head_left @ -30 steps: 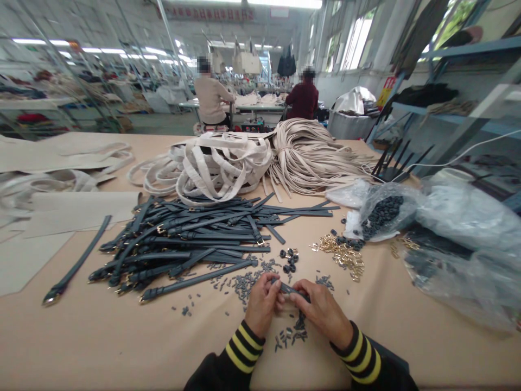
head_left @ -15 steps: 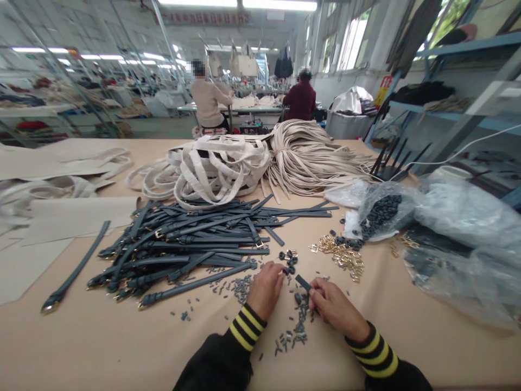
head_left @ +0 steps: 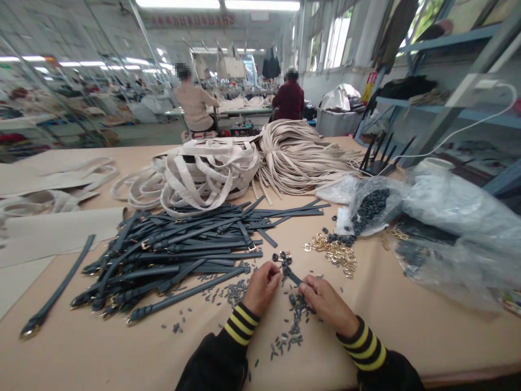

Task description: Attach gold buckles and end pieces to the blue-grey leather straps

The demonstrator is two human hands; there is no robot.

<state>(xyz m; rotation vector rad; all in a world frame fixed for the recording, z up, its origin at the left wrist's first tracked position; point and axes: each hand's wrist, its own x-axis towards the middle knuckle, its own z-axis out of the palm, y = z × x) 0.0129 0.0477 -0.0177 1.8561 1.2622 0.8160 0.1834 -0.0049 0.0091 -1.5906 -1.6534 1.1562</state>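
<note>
Right hand (head_left: 329, 305) pinches dark strap (head_left: 293, 277), end jutting past its fingers (head_left: 306, 288); left hand (head_left: 259, 289) (fingers bunched, contents unclear) has released it

strap (head_left: 294, 277) — partly hidden by right hand (head_left: 325, 300)

The tan table (head_left: 134, 358) bears dark straps (head_left: 183, 255), gold buckles (head_left: 344, 259), small dark pieces (head_left: 236, 293) and pale strapping (head_left: 287, 157).
</note>
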